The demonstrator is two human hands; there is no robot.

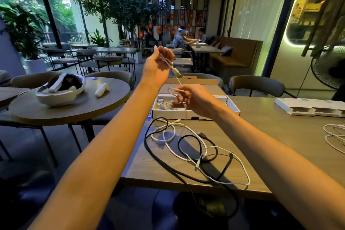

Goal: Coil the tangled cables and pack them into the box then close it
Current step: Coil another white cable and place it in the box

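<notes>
Café table (280,136), right hand (194,99) hiding box (171,113)

The rectangular brown desk (270,136) has a matt, wood-look top with a faint sheen. At its far edge, the open white cardboard box (171,114) looks smooth and matt. Toward the near edge, the loose white cables (229,183) have smooth, slightly glossy plastic sheaths, while the long black cable (146,142) looks matt and rubbery. The raised thin white cable (177,72) looks like smooth plastic too.

On the table (280,136), cables (197,163) just before the box (186,113); leftward, headset (59,91) on round table (93,104).
</notes>
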